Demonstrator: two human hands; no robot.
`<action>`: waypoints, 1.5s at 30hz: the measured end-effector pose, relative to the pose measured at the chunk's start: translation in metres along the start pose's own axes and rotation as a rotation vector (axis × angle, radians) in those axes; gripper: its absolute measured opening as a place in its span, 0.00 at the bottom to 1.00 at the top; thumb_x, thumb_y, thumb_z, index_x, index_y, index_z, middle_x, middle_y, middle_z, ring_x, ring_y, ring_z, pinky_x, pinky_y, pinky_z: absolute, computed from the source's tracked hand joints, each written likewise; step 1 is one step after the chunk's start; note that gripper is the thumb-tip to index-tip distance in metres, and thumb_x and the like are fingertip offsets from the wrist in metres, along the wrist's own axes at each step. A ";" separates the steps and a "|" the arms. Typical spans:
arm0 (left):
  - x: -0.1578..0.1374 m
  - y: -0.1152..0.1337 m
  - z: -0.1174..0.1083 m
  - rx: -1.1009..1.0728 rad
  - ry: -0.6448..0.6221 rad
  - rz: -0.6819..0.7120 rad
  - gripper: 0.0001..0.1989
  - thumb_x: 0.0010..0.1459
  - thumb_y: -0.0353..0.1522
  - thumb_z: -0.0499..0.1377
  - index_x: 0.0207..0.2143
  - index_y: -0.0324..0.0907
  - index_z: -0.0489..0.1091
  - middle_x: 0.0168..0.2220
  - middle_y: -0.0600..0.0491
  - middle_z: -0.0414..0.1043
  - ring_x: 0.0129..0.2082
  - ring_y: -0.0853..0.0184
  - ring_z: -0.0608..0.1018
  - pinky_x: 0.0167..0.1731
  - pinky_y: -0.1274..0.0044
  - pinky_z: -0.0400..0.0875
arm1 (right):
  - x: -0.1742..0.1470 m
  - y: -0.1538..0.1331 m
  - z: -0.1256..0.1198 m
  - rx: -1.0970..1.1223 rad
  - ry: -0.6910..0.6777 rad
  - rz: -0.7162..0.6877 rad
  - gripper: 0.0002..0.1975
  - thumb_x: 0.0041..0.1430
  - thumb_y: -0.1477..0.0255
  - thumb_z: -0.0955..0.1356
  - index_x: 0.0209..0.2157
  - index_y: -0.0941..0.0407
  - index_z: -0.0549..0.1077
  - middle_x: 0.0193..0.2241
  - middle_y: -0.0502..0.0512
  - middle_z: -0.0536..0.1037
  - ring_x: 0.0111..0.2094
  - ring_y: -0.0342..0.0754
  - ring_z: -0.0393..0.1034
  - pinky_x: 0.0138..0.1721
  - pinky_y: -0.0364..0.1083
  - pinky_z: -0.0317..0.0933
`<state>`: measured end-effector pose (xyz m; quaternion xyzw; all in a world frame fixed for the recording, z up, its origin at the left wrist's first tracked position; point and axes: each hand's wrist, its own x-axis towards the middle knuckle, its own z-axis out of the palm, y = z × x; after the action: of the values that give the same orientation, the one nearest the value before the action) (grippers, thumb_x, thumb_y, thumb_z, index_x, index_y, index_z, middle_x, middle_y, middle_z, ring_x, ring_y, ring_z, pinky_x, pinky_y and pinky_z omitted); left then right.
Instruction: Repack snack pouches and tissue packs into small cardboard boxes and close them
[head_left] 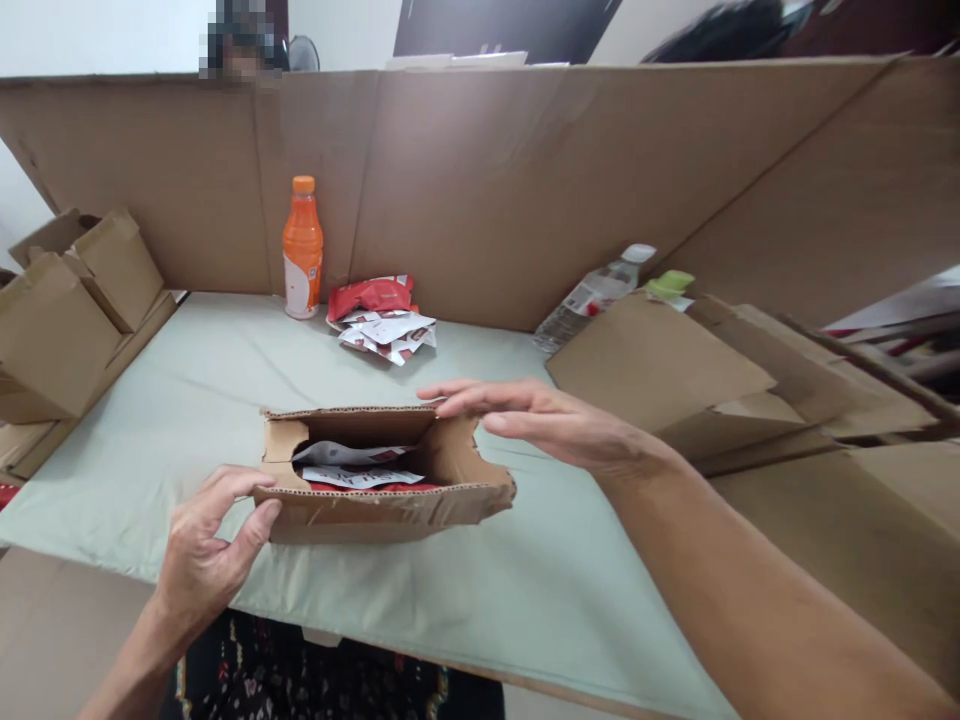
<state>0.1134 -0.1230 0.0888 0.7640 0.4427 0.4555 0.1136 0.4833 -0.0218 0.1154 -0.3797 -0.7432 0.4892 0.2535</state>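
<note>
An open cardboard box (375,515) sits on the pale green cloth in front of me. Inside it, white packets (364,477) lie over something red along the near wall. My left hand (217,530) grips the box's near left corner, thumb on the front face and fingers at the left end. At the far right rim is my right hand (536,415), its fingers stretched out along the edge; whether they press on the cardboard is hard to see. Beyond the box lies a small pile of red and white packets (386,322).
An orange drink bottle (303,250) stands by the cardboard partition (465,190). Open boxes (67,320) are at the left. Flattened cardboard (660,370) is heaped at the right, with a clear bottle (592,300) leaning behind it. Over the partition, a person's blurred head (241,40) shows.
</note>
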 end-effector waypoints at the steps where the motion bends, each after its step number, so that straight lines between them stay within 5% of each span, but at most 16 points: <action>1: 0.000 0.000 0.002 0.009 0.017 -0.011 0.06 0.66 0.29 0.61 0.44 0.44 0.74 0.39 0.55 0.79 0.38 0.70 0.81 0.40 0.80 0.76 | -0.006 0.006 -0.001 0.068 -0.027 -0.005 0.19 0.59 0.52 0.72 0.48 0.44 0.82 0.63 0.54 0.73 0.66 0.59 0.64 0.67 0.61 0.55; 5: -0.002 -0.001 0.007 -0.015 0.031 -0.051 0.05 0.66 0.28 0.59 0.42 0.45 0.73 0.38 0.56 0.78 0.39 0.70 0.80 0.41 0.80 0.75 | -0.013 0.027 0.001 0.172 -0.071 -0.051 0.22 0.58 0.56 0.75 0.54 0.42 0.80 0.66 0.54 0.70 0.68 0.57 0.60 0.67 0.61 0.55; 9: -0.004 -0.003 -0.001 -0.202 -0.149 0.002 0.10 0.65 0.23 0.57 0.43 0.48 0.70 0.43 0.53 0.79 0.53 0.65 0.78 0.53 0.72 0.75 | -0.007 0.040 0.005 0.178 -0.028 -0.089 0.21 0.59 0.58 0.75 0.54 0.40 0.79 0.66 0.53 0.70 0.68 0.56 0.62 0.66 0.61 0.57; 16: -0.010 -0.005 -0.016 -0.123 -0.390 0.158 0.19 0.58 0.18 0.55 0.45 0.48 0.70 0.61 0.49 0.71 0.68 0.61 0.67 0.65 0.63 0.66 | -0.001 0.023 0.029 -0.141 0.100 -0.092 0.22 0.61 0.58 0.73 0.57 0.43 0.77 0.62 0.55 0.74 0.64 0.59 0.66 0.63 0.61 0.64; 20: -0.013 -0.004 -0.013 -0.072 -0.365 0.167 0.15 0.59 0.21 0.57 0.46 0.46 0.69 0.61 0.47 0.72 0.67 0.61 0.68 0.67 0.63 0.64 | 0.001 0.017 0.052 -0.384 0.197 -0.091 0.28 0.64 0.65 0.69 0.65 0.40 0.69 0.59 0.56 0.73 0.57 0.57 0.72 0.54 0.59 0.71; 23: -0.011 -0.001 -0.009 -0.090 -0.290 0.129 0.12 0.62 0.25 0.59 0.47 0.46 0.70 0.54 0.49 0.78 0.60 0.62 0.76 0.65 0.66 0.67 | 0.003 0.029 0.069 -0.434 0.353 -0.186 0.28 0.64 0.65 0.70 0.65 0.42 0.68 0.63 0.57 0.70 0.63 0.58 0.66 0.57 0.59 0.69; 28: -0.002 0.003 0.004 0.048 -0.060 -0.087 0.08 0.66 0.31 0.60 0.48 0.47 0.73 0.43 0.54 0.81 0.44 0.66 0.83 0.44 0.76 0.79 | 0.002 0.045 0.082 -0.284 0.745 -0.271 0.37 0.62 0.59 0.73 0.69 0.41 0.59 0.66 0.60 0.67 0.55 0.57 0.74 0.49 0.57 0.71; 32: 0.000 0.000 0.018 0.191 0.059 -0.110 0.19 0.66 0.33 0.60 0.59 0.46 0.68 0.51 0.47 0.75 0.51 0.60 0.80 0.51 0.67 0.78 | -0.008 0.033 0.072 -0.132 0.563 -0.194 0.21 0.69 0.53 0.64 0.54 0.48 0.77 0.55 0.58 0.79 0.54 0.58 0.75 0.56 0.60 0.67; 35: -0.003 -0.006 0.024 0.222 0.083 -0.129 0.24 0.66 0.34 0.60 0.64 0.48 0.64 0.63 0.43 0.65 0.62 0.54 0.72 0.59 0.57 0.73 | -0.022 0.029 0.070 -0.167 0.391 -0.232 0.27 0.74 0.53 0.55 0.43 0.49 0.82 0.51 0.58 0.82 0.59 0.60 0.72 0.61 0.63 0.62; 38: -0.005 -0.013 0.028 0.157 -0.007 -0.149 0.16 0.68 0.33 0.57 0.57 0.51 0.72 0.68 0.45 0.60 0.65 0.52 0.70 0.58 0.55 0.74 | -0.036 0.037 0.079 -0.401 0.321 -0.276 0.22 0.73 0.54 0.60 0.56 0.48 0.77 0.60 0.58 0.76 0.67 0.61 0.63 0.64 0.66 0.59; 41: -0.005 -0.018 0.030 0.087 -0.073 -0.170 0.14 0.68 0.31 0.55 0.49 0.48 0.78 0.66 0.46 0.63 0.62 0.54 0.73 0.57 0.57 0.76 | -0.044 0.045 0.088 -0.606 0.287 -0.331 0.29 0.72 0.54 0.60 0.69 0.49 0.63 0.68 0.61 0.66 0.71 0.62 0.54 0.64 0.64 0.59; 45: -0.003 -0.021 0.031 0.076 -0.059 -0.196 0.14 0.67 0.32 0.55 0.48 0.48 0.79 0.65 0.46 0.64 0.62 0.54 0.74 0.57 0.58 0.76 | -0.039 0.030 0.082 -0.828 0.156 -0.330 0.31 0.70 0.54 0.64 0.69 0.51 0.63 0.70 0.65 0.61 0.70 0.65 0.54 0.62 0.65 0.59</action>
<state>0.1255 -0.1055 0.0573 0.7340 0.5286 0.4023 0.1415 0.4543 -0.0902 0.0550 -0.3613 -0.9054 0.0736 0.2102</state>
